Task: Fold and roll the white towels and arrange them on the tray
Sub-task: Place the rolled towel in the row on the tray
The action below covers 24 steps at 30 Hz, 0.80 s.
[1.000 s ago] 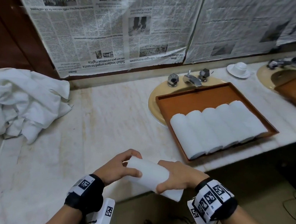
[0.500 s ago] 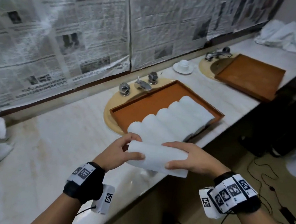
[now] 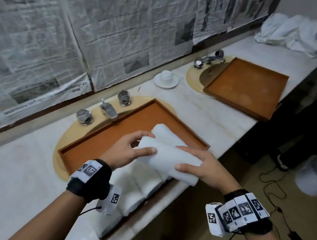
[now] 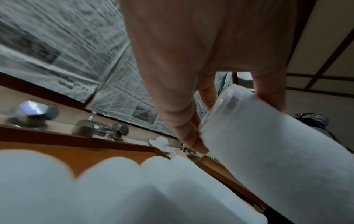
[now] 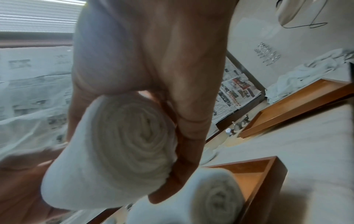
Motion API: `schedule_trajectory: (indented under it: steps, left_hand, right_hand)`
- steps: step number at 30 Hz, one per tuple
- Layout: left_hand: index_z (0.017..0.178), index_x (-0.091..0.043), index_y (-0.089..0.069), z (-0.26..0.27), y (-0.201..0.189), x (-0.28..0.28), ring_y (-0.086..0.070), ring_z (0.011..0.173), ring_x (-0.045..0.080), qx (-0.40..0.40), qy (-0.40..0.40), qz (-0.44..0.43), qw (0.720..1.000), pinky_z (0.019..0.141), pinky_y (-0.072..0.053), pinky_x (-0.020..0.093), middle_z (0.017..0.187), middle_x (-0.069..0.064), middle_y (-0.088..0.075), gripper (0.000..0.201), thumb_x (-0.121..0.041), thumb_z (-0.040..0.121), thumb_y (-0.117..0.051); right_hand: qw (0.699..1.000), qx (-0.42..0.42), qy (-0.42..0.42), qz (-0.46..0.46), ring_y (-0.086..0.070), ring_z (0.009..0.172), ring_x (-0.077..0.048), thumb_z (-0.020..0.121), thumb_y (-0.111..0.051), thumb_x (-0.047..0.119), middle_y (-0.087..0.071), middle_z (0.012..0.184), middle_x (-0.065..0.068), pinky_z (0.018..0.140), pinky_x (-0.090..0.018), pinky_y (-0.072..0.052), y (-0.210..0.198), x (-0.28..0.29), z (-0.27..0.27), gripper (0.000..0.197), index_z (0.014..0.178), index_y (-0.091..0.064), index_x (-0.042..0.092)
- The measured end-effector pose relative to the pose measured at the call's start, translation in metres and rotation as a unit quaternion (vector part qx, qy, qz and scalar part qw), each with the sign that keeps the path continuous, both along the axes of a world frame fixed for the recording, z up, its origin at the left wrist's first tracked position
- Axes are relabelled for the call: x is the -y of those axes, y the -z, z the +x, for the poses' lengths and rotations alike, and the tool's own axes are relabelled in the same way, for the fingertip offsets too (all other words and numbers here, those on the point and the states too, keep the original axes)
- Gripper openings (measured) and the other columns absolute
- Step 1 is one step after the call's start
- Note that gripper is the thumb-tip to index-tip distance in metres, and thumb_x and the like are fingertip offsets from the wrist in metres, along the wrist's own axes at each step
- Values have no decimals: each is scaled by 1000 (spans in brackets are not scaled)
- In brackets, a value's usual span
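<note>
Both hands hold one rolled white towel in the air above the near tray, which sits over a sink on the marble bench. The left hand curls round the roll's end nearer the newspaper-covered wall, thumb laid on top and fingers wrapped behind; the right hand grips the opposite end, thumb on the near face and fingers over the far one. The roll's long axis runs roughly level, from the wall side out toward the bench's front edge, about parallel to the rolled towels in the tray. In the right wrist view the spiral end face of the held roll points at the camera, with the end of another roll just beneath it in the tray's corner. The row in the tray is largely hidden by the hands and wrists in the head view, so how many rolls lie there cannot be counted; the left wrist view shows their humps only as blur. Farther from the near tray along the bench stand a cup on a saucer, a second tray over another sink, and a heap of loose towels.
</note>
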<state>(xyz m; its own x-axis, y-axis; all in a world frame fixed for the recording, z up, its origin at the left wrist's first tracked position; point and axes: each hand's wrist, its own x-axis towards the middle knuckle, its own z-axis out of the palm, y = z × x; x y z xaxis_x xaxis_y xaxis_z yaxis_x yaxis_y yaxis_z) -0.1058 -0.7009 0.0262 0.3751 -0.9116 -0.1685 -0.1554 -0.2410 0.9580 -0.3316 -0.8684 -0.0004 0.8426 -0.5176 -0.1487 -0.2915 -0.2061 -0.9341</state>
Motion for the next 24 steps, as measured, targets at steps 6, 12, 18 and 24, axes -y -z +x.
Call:
schedule_trajectory:
  steps: [6, 12, 18, 24]
  left_hand:
    - [115, -42, -68, 14, 10, 102, -65, 107, 8, 20, 8, 21, 1000, 95, -52, 30, 115, -9, -71, 43, -41, 74, -82]
    - [109, -49, -66, 39, 23, 156, -63, 110, 8, 75, 40, 77, 993, 101, -50, 41, 113, -18, -68, 46, -56, 65, -79]
    - [105, -44, -70, 59, 30, 189, -63, 108, 8, 69, 60, 100, 991, 100, -50, 33, 112, -18, -68, 41, -47, 65, -80]
    - [118, -39, -66, 71, 43, 211, -60, 113, 10, 46, 99, 162, 981, 99, -49, 33, 120, -14, -65, 37, -35, 82, -77]
  right_hand:
    - [999, 8, 40, 34, -63, 113, -3, 73, -88, 33, -70, 119, 15, 104, -36, -49, 11, 80, 10, 51, 121, -70, 35]
    - [998, -4, 58, 38, -63, 113, -4, 69, -87, 45, -70, 119, 16, 103, -39, -50, 29, 120, 30, 56, 122, -69, 36]
    - [995, -16, 91, 34, -63, 106, 4, 72, -87, 41, -70, 113, 22, 95, -26, -51, 43, 132, 46, 53, 122, -68, 39]
    - [991, -47, 121, 42, -63, 98, 9, 74, -84, 45, -70, 106, 26, 85, -17, -48, 57, 132, 53, 43, 113, -67, 46]
